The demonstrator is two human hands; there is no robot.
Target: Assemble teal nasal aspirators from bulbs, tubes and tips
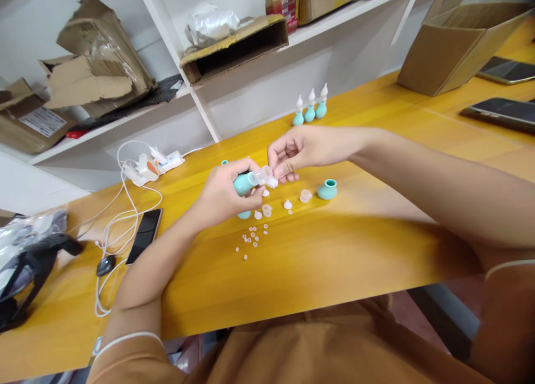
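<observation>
My left hand (225, 192) is closed around a teal rubber squeeze bulb (243, 183), tilted with its neck to the right. A clear plastic cup (264, 176) sits at the bulb's neck. My right hand (288, 155) is closed in a pinch at the cup's far end; whatever is between its fingertips is too small to make out. Below the hands lie white cone-shaped tips (287, 204), more clear cups (305, 195) and several tiny rings (251, 237). A loose teal bulb (327, 189) stands upright to the right, its mouth uncovered. Another bulb (244, 214) is partly hidden under my left hand.
Three assembled teal bulbs with white tips (310, 112) stand at the table's back. To the left are a power strip (154, 166), white cables, a phone (144, 234) and a black mouse (106, 265). A cardboard box (447, 52) and two phones occupy the right.
</observation>
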